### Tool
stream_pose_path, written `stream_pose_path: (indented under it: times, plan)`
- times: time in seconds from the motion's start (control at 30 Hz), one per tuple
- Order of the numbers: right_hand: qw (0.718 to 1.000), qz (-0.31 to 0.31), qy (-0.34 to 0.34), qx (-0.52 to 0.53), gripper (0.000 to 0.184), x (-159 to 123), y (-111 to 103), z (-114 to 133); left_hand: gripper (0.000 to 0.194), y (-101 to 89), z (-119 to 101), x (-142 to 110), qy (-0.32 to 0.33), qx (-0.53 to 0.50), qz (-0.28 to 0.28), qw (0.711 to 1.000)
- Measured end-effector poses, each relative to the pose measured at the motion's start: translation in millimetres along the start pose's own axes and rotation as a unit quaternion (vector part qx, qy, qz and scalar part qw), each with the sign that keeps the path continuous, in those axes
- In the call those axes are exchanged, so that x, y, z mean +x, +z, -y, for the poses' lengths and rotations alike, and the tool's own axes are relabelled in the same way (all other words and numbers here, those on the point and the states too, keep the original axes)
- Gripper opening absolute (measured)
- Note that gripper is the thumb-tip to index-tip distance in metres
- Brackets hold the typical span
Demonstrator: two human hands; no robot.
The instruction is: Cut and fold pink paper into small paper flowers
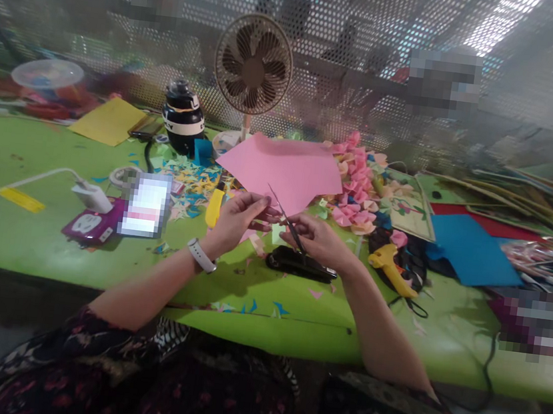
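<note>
My left hand [242, 219], with a white watch [201, 255] on its wrist, has thumb and fingers pinched together. Whatever is between those fingertips is too small to make out. Closed around dark, slim scissors [295, 235], my right hand [321, 241] points their tips up and left, close beside the left fingers. A black stapler [294, 263] lies on the green table just below both hands. Behind them a large pink paper sheet [286, 168] rests over paper scraps [191, 186].
Pink paper pieces [357, 183] are heaped right of the sheet. A fan [254, 63] and black jar [184, 118] stand behind. At left are a phone [146, 204] and purple power strip [90, 228]; at right, a yellow glue gun [392, 269] and blue paper [472, 251].
</note>
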State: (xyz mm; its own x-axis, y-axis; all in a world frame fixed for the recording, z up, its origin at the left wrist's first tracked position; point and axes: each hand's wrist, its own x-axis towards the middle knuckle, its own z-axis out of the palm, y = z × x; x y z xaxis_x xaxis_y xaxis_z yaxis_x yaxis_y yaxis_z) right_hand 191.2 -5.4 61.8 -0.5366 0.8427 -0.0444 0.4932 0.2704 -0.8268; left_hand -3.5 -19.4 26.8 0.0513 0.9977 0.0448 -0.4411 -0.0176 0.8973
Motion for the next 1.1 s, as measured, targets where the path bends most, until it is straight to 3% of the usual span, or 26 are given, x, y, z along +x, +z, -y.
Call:
stream_pose_path:
  times: [0.4, 0.87, 1.1]
  plan:
    - [1.000, 0.004, 0.005, 0.020, 0.046, 0.4, 1.1, -1.0, 0.046, -2.7, 1.4, 3.2, -0.013, 0.013, 0.022, 1.000]
    - [1.000, 0.001, -0.008, -0.021, 0.043, -2.1, -2.2, -0.6, 0.046, -6.1, 0.8, 4.5, -0.002, 0.043, 0.010, 0.999]
    - [1.000, 0.014, -0.024, -0.011, 0.042, -1.2, -3.2, -2.9, 0.049, -5.3, 2.5, 3.9, 0.000, 0.066, 0.045, 0.997]
